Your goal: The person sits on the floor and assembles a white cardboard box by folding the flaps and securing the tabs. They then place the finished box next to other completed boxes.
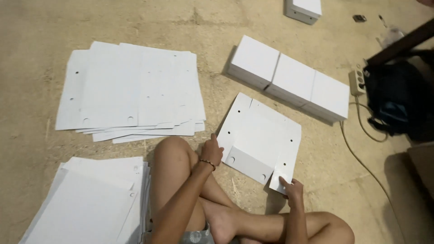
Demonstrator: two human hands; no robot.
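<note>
A white flat box blank (pixel 260 138) is spread on the floor (pixel 316 190). Its near left edge is pinched by the left hand (pixel 211 151), and a corner flap is gripped by the right hand (pixel 293 189).
</note>
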